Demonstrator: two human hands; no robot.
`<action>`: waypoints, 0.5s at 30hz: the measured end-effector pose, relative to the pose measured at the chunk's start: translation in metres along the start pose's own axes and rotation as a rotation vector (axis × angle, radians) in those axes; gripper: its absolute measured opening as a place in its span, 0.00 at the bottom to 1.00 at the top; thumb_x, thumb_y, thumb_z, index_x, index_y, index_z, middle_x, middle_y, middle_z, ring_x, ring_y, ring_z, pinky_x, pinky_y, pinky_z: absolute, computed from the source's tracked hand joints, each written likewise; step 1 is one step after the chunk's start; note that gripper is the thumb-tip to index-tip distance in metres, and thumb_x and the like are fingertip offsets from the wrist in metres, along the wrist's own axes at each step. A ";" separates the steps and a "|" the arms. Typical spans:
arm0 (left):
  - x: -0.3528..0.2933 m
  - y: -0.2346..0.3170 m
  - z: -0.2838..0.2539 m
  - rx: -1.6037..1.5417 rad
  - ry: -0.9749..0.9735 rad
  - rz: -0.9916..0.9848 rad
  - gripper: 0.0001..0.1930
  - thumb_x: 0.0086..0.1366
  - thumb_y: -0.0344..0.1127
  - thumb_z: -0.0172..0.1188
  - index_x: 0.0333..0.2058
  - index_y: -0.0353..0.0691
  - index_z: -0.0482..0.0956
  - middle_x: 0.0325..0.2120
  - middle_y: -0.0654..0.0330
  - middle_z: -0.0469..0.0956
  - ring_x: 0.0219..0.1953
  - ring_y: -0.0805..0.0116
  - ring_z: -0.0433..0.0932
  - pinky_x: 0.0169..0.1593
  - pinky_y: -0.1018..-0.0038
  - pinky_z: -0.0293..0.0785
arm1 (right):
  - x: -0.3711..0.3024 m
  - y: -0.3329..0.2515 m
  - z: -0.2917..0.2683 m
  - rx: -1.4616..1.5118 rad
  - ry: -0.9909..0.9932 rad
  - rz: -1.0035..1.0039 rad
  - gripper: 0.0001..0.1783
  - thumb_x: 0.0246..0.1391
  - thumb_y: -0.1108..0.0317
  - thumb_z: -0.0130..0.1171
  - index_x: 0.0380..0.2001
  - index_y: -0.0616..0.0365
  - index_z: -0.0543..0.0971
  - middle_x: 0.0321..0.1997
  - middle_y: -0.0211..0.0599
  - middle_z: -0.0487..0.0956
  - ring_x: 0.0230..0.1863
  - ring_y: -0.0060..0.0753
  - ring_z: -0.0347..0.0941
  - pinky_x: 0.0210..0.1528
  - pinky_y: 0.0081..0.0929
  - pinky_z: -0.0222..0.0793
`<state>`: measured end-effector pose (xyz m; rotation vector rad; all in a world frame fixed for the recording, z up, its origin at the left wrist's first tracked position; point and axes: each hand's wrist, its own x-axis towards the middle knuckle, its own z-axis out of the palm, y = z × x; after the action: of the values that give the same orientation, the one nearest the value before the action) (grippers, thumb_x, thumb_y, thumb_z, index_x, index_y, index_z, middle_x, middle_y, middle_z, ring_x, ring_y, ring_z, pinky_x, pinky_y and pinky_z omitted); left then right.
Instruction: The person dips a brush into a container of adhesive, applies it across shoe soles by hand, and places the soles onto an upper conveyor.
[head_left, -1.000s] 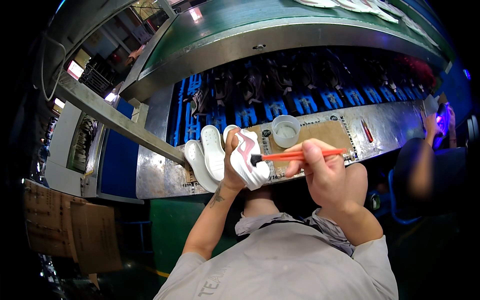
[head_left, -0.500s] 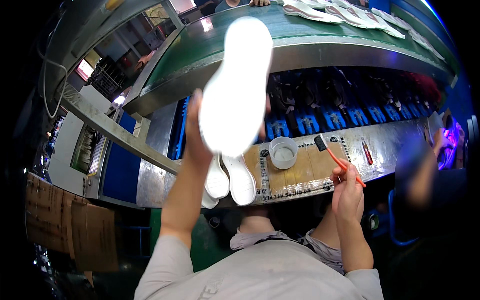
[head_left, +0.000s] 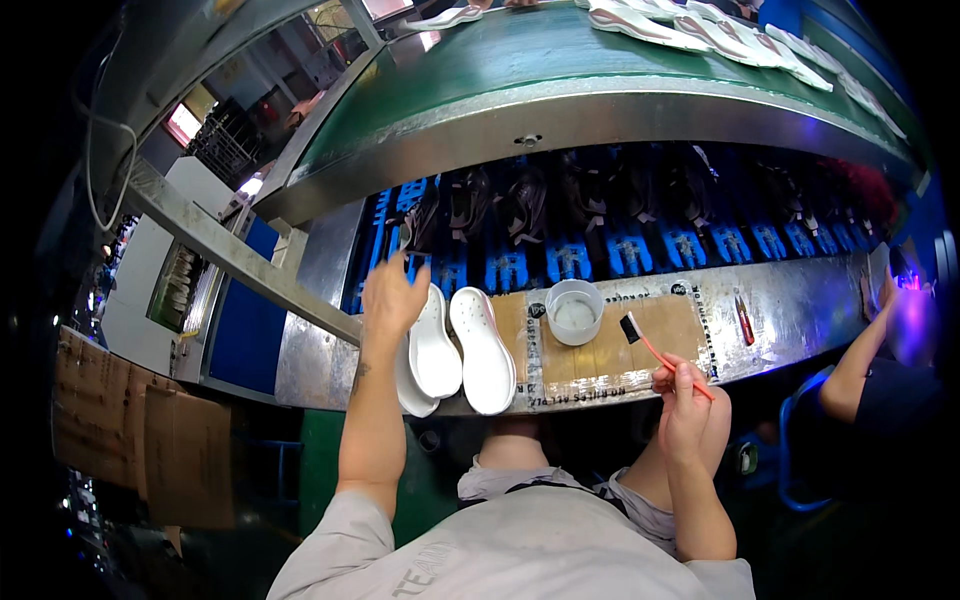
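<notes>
My left hand (head_left: 393, 298) is raised beside the white shoe soles, thumb and fingers apart, just below a dark shoe upper (head_left: 421, 222) on the rack. No sole shows in it. Two white soles (head_left: 434, 350) (head_left: 484, 350) lie side by side at the bench's front edge, with another sole (head_left: 412, 392) partly under the left one. My right hand (head_left: 683, 408) is closed around the red handle of a small brush (head_left: 652, 348); its black bristles point up and left above the cardboard. A translucent white cup (head_left: 574, 312) stands left of the brush.
Cardboard (head_left: 620, 365) is taped onto the metal bench (head_left: 775, 310), where red-handled pliers (head_left: 744, 322) lie. Behind, dark uppers sit on blue holders (head_left: 568, 260). A green conveyor (head_left: 480, 75) carries more white soles (head_left: 650, 25). A co-worker's arm (head_left: 855, 360) is at right.
The large white sole has left my left hand, which has dropped toward the rack. A sole now shows on the conveyor's far left. My right hand and brush have shifted slightly left and down.
</notes>
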<state>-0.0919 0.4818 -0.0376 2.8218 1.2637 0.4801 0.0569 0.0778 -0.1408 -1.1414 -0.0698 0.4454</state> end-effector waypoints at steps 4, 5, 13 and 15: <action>-0.053 -0.060 0.062 0.117 -0.506 -0.183 0.26 0.55 0.46 0.72 0.47 0.32 0.83 0.40 0.39 0.85 0.45 0.41 0.84 0.53 0.53 0.79 | 0.005 -0.015 0.020 -0.203 -0.092 -0.038 0.15 0.72 0.64 0.54 0.49 0.65 0.82 0.37 0.34 0.83 0.38 0.22 0.75 0.44 0.22 0.70; -0.056 -0.063 0.069 0.110 -0.515 -0.177 0.26 0.55 0.46 0.72 0.47 0.32 0.83 0.40 0.39 0.85 0.45 0.41 0.84 0.53 0.53 0.79 | 0.009 -0.021 0.025 -0.320 -0.139 -0.065 0.15 0.71 0.64 0.54 0.48 0.65 0.82 0.38 0.35 0.84 0.37 0.22 0.75 0.44 0.22 0.70; -0.068 -0.127 0.094 -0.462 -0.296 -0.413 0.18 0.57 0.36 0.61 0.39 0.27 0.85 0.32 0.41 0.85 0.37 0.49 0.86 0.45 0.59 0.79 | 0.077 -0.044 0.094 -0.831 -0.424 -0.300 0.14 0.66 0.63 0.58 0.40 0.63 0.85 0.31 0.42 0.84 0.31 0.37 0.81 0.36 0.35 0.73; -0.072 -0.126 0.091 -0.881 -0.295 -0.560 0.17 0.55 0.32 0.59 0.38 0.21 0.84 0.30 0.47 0.85 0.32 0.59 0.84 0.38 0.65 0.79 | 0.088 -0.047 0.106 -1.026 -0.435 -0.302 0.14 0.65 0.62 0.59 0.38 0.62 0.85 0.29 0.45 0.84 0.29 0.43 0.81 0.35 0.38 0.72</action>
<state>-0.2032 0.5243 -0.1611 1.6671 1.2708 0.4208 0.1218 0.1859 -0.0688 -1.9739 -0.9240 0.3782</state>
